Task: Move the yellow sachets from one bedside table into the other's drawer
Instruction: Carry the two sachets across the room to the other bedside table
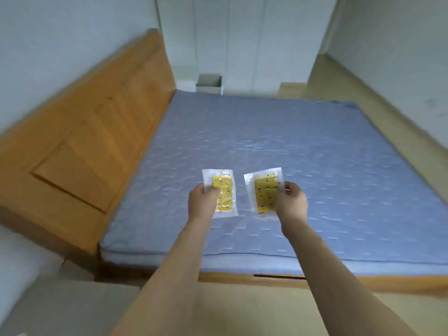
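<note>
Both arms stretched forward over blue quilted mattress. Left hand pinching left yellow sachet by its left edge; right hand pinching right yellow sachet by its right edge. Sachets apart, side by side, held above mattress, clear wrapping around yellow patterned inserts. Wooden headboard at left. Open white drawer beyond far edge of bed. View blurred.

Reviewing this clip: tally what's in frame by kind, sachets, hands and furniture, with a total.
Yellow sachets: 2, one in the left hand, one in the right hand
Hands: 2, left hand, right hand
Beds: 1, blue mattress with wooden headboard
Bedside tables: 1, far side
Total: 6
</note>
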Demonstrator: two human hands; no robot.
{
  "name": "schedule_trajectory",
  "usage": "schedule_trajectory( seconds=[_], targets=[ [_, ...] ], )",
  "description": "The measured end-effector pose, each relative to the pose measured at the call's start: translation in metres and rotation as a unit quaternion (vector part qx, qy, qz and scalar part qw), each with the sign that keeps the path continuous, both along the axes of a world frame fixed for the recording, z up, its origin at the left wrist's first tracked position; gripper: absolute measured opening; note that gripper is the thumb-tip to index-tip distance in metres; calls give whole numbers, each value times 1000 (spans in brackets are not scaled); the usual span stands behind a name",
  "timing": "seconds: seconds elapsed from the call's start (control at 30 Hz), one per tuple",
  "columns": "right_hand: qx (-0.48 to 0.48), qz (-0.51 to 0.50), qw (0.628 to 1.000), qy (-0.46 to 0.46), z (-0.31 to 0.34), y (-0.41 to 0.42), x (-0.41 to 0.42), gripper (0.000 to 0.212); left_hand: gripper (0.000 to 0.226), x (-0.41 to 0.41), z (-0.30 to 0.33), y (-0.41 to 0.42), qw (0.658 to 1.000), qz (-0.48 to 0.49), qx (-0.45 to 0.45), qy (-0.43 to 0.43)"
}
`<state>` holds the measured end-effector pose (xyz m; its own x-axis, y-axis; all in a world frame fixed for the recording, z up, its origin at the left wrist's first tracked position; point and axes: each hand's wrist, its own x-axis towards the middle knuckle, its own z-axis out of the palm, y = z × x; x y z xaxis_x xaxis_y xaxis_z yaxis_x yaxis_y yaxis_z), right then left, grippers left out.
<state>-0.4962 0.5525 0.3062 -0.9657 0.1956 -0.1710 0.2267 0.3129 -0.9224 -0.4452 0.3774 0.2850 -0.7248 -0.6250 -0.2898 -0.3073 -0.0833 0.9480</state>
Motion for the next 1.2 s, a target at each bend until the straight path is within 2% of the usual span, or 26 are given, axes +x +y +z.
schedule_trajectory(
  seconds=[0.13, 0.27, 0.4, 0.53, 0.7, 0.9, 1.07, 1.2],
  targets=[
    [-27, -119, 992, 16, 8, 168, -31, 27, 7, -71, 13, 162, 994, -108, 27, 21],
    [-46, -226, 973, 14, 12, 349, -32, 28, 9, -118, 23, 345, 972, -226, 54, 25],
    [-82, -349, 933, 13, 12, 510, -14, 29, 7, -142, 37, 508, 940, -336, 51, 24],
    [-127, -430, 893, 26, 17, 626, -8, 28, 7, -162, 51, 634, 908, -415, 55, 17],
    [-156, -494, 854, 42, 15, 738, -26, 30, 11, -198, 44, 770, 877, -473, 86, 0],
    [-140, -516, 842, 63, 10, 891, -99, 30, 10, -280, 34, 931, 855, -504, 120, 10],
    [-123, -536, 833, 66, 37, 1028, -162, 31, 10, -367, 61, 1072, 845, -520, 127, 13],
    [-92, -562, 817, 88, 66, 1137, -184, 30, 10, -403, 91, 1191, 817, -562, 125, 27]
  ],
)
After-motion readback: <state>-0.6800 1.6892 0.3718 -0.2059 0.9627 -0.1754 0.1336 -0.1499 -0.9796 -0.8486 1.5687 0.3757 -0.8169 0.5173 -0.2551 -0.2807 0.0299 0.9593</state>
